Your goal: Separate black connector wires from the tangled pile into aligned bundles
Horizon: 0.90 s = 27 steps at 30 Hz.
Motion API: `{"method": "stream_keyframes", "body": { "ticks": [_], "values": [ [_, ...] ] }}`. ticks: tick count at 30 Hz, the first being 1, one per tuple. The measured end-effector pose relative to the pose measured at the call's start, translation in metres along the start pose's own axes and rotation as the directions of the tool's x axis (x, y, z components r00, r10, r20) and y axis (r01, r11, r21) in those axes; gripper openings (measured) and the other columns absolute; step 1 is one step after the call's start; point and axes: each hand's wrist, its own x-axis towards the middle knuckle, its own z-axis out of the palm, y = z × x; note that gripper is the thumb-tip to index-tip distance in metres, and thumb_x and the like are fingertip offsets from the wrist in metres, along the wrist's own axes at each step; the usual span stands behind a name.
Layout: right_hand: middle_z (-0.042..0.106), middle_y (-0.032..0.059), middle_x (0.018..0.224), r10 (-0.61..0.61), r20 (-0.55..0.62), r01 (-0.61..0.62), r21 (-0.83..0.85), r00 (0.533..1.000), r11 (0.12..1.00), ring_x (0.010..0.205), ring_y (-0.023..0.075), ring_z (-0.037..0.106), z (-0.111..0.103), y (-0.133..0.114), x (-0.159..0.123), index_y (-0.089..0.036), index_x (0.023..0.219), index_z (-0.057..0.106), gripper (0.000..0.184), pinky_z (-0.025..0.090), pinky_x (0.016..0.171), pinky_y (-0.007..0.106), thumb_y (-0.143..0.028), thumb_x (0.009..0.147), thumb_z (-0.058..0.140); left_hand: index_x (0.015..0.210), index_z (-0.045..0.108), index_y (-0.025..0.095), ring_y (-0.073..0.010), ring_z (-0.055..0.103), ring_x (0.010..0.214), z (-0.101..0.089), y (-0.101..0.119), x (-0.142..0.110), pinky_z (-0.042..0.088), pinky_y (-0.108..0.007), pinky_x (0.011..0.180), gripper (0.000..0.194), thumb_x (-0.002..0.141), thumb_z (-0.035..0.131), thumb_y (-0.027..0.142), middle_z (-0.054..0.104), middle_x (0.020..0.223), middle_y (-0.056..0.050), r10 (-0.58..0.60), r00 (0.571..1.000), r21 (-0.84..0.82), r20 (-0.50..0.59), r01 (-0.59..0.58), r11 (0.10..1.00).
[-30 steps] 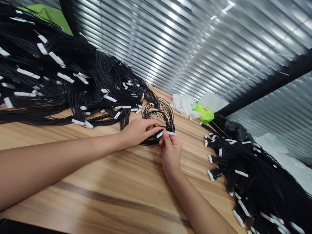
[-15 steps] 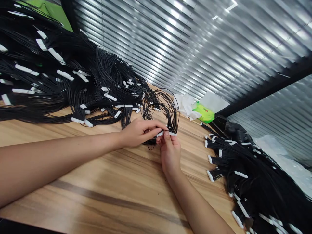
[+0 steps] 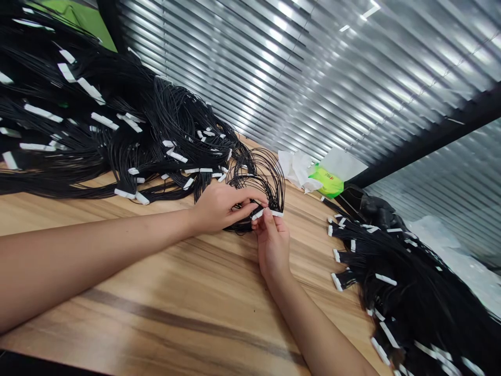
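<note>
A wire harness of thin black wires (image 3: 276,175) curves in a loose loop above both hands. My right hand (image 3: 274,243) pinches its white connector (image 3: 277,213) between thumb and fingers, so the middle of that part is covered. From the left, my left hand (image 3: 221,206) reaches over the loop, thumb and forefinger closed on the black wires just beside the connector. Exactly how many wires lie between those fingertips is hidden. A short white connector end also shows between the two hands.
Many black harnesses with white connectors heap up in a pile (image 3: 129,104) at the left. Another pile (image 3: 415,282) lies at the right on the wooden table (image 3: 188,313). A green tissue pack (image 3: 329,180) sits at the back, before a corrugated metal wall (image 3: 274,78).
The wire loop rose and spread half a second ago, then settled lower. My left fingers have shifted slightly at the wires; the right hand keeps its pinch on the connector.
</note>
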Motion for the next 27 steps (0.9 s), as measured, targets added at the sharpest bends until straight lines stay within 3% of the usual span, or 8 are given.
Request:
{"method": "stream_keyframes", "body": {
  "ticks": [5,11,14,20,27],
  "values": [
    [0.061,-0.0025,0.066,-0.034,-0.03,0.033,-0.02,0.999,0.999,0.062,0.0099,0.048,-0.001,0.001,0.001,-0.017,0.083,0.069,0.027,0.039,0.062,0.025,-0.04,0.069,0.074,0.095,0.069,0.025,-0.0095,0.057,0.064,-0.003,-0.01,0.005,0.034,-0.027,0.061,0.018,0.093,0.053,0.033,0.07,0.073,0.003,0.235,0.972,0.32,0.02,-0.229,0.919],
    [0.057,-0.0024,0.064,-0.064,-0.035,0.06,-0.096,0.997,0.994,0.06,0.0105,0.045,-0.001,0.001,0.002,-0.016,0.086,0.068,0.033,0.039,0.06,0.026,-0.044,0.07,0.072,0.094,0.069,0.028,-0.0098,0.051,0.065,-0.005,-0.013,0.007,0.029,-0.029,0.06,0.019,0.095,0.051,0.032,0.069,0.076,0.004,0.301,0.95,0.439,0.08,-0.305,0.845],
    [0.055,-0.0035,0.062,-0.065,-0.031,0.061,-0.096,0.997,0.993,0.059,0.01,0.045,-0.002,0.003,0.003,-0.017,0.084,0.067,0.03,0.037,0.059,0.025,-0.043,0.07,0.071,0.095,0.068,0.024,-0.0114,0.053,0.069,-0.004,-0.01,0.008,0.03,-0.029,0.062,0.02,0.095,0.049,0.031,0.069,0.078,0.002,0.28,0.953,0.457,0.112,-0.3,0.838],
    [0.055,-0.0047,0.06,-0.057,-0.055,0.053,-0.07,0.997,0.996,0.056,0.009,0.044,-0.003,0.004,0.005,-0.016,0.082,0.067,0.03,0.035,0.056,0.024,-0.04,0.066,0.075,0.094,0.067,0.02,-0.014,0.058,0.077,0.001,-0.002,0.01,0.034,-0.029,0.068,0.025,0.096,0.046,0.033,0.069,0.082,-0.001,0.127,0.977,0.462,0.172,-0.194,0.866],
    [0.056,-0.0047,0.06,-0.069,-0.057,0.064,-0.082,0.996,0.995,0.055,0.008,0.045,-0.004,0.005,0.005,-0.015,0.082,0.068,0.029,0.036,0.054,0.022,-0.04,0.068,0.074,0.095,0.064,0.016,-0.0175,0.059,0.085,0.003,0.006,0.009,0.035,-0.029,0.07,0.022,0.095,0.048,0.031,0.067,0.092,-0.004,0.013,0.974,0.486,0.224,-0.124,0.865]
  ]
}}
